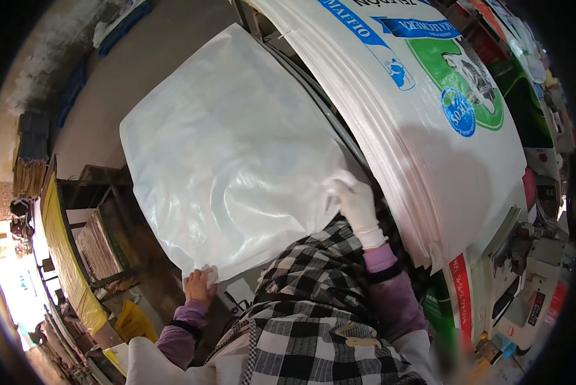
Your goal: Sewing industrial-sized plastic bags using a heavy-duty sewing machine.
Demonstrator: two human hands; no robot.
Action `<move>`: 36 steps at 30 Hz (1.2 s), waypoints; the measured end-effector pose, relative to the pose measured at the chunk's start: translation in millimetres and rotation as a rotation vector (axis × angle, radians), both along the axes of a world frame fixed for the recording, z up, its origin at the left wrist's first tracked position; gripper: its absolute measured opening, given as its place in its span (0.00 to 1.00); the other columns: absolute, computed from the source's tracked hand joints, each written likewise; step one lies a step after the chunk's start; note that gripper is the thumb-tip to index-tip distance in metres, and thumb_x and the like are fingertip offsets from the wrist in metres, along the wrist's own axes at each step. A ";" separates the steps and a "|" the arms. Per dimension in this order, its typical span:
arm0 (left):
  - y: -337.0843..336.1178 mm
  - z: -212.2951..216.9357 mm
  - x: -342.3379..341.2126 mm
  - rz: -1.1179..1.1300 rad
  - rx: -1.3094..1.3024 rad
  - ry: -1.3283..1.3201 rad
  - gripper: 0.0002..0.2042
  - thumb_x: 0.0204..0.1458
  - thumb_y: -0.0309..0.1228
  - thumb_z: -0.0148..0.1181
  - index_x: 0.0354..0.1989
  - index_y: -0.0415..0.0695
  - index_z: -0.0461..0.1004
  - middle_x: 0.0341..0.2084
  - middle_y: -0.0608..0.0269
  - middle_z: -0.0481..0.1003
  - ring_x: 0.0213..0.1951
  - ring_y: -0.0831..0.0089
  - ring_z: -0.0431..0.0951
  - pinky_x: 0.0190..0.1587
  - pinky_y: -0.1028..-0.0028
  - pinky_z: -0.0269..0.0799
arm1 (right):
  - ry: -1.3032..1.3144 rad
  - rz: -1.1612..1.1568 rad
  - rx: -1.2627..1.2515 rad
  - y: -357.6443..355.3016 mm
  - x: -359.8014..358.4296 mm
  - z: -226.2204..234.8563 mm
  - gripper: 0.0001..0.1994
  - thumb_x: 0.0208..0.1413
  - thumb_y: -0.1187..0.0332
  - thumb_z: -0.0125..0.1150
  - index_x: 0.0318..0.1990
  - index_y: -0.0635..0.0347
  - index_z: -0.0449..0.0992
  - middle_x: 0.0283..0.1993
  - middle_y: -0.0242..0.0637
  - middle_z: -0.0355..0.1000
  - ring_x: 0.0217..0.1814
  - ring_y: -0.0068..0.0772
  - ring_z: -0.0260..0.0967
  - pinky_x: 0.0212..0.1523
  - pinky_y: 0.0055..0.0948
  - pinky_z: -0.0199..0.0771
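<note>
A large translucent white plastic liner bag (230, 147) is held up in front of me, spread flat. My left hand (200, 285), bare, pinches its lower left corner. My right hand (357, 204), in a white glove, grips its lower right edge beside a thick stack of printed white woven sacks (429, 128). The sacks carry blue and green print with a cow picture. My black-and-white checked apron (314, 308) fills the lower middle, with purple sleeves on both arms.
A sewing machine (525, 282) and small clutter sit at the lower right. Stacks of flat sacks and a yellow sheet (76, 269) lie on racks at the left. Grey concrete floor (140, 70) shows at the upper left.
</note>
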State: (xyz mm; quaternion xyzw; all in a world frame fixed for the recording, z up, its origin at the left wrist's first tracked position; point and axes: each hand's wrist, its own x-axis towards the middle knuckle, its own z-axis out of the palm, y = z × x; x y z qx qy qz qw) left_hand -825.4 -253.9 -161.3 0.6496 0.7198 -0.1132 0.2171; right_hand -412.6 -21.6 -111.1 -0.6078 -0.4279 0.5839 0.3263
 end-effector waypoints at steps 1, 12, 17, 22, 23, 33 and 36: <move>-1.7 -5.0 0.7 -0.003 0.006 -0.003 0.27 0.38 0.33 0.67 0.52 0.56 0.69 0.43 0.58 0.69 0.50 0.58 0.69 0.52 0.60 0.61 | -0.048 0.097 0.260 4.1 -8.4 0.0 0.10 0.56 0.66 0.55 0.43 0.54 0.78 0.24 0.31 0.72 0.23 0.18 0.67 0.24 0.20 0.64; -12.3 -17.7 6.4 0.140 0.119 0.225 0.35 0.34 0.26 0.66 0.57 0.60 0.65 0.52 0.61 0.66 0.53 0.58 0.66 0.52 0.58 0.63 | -0.228 -0.256 -0.225 1.2 49.2 -90.1 0.14 0.53 0.59 0.58 0.36 0.62 0.79 0.20 0.29 0.68 0.16 0.19 0.59 0.17 0.21 0.55; -11.9 -18.3 -0.9 0.417 0.016 0.283 0.32 0.44 0.21 0.51 0.61 0.61 0.62 0.58 0.60 0.62 0.57 0.56 0.63 0.55 0.58 0.62 | 0.000 -0.033 0.088 3.6 27.4 -82.8 0.14 0.56 0.61 0.57 0.39 0.63 0.79 0.20 0.30 0.68 0.18 0.21 0.62 0.23 0.21 0.64; -15.9 -40.1 17.6 0.211 0.084 0.114 0.30 0.42 0.21 0.53 0.58 0.58 0.67 0.48 0.52 0.67 0.48 0.51 0.67 0.48 0.60 0.70 | 0.051 -0.598 -0.071 5.5 54.8 -127.7 0.18 0.57 0.61 0.55 0.51 0.64 0.72 0.32 0.37 0.71 0.26 0.27 0.68 0.27 0.24 0.70; -15.1 -35.5 17.0 0.237 0.079 0.137 0.28 0.43 0.21 0.51 0.57 0.59 0.68 0.46 0.53 0.67 0.47 0.52 0.68 0.48 0.60 0.70 | -0.065 -0.556 -0.050 8.1 45.1 -107.2 0.18 0.57 0.62 0.54 0.50 0.64 0.73 0.32 0.36 0.71 0.24 0.27 0.68 0.26 0.24 0.70; -32.6 -36.1 4.4 0.235 -0.062 0.086 0.25 0.52 0.26 0.50 0.59 0.61 0.64 0.43 0.54 0.67 0.47 0.55 0.70 0.47 0.59 0.71 | -0.094 -0.272 -0.144 7.5 52.9 -121.5 0.17 0.54 0.62 0.54 0.41 0.71 0.74 0.25 0.42 0.72 0.21 0.32 0.71 0.23 0.26 0.73; -15.8 -50.3 4.3 0.261 -0.085 0.186 0.25 0.50 0.24 0.51 0.58 0.59 0.65 0.42 0.55 0.67 0.45 0.55 0.72 0.44 0.58 0.73 | -0.033 -0.336 -0.148 7.4 55.2 -133.3 0.14 0.55 0.62 0.57 0.38 0.66 0.76 0.20 0.36 0.68 0.17 0.28 0.66 0.20 0.26 0.70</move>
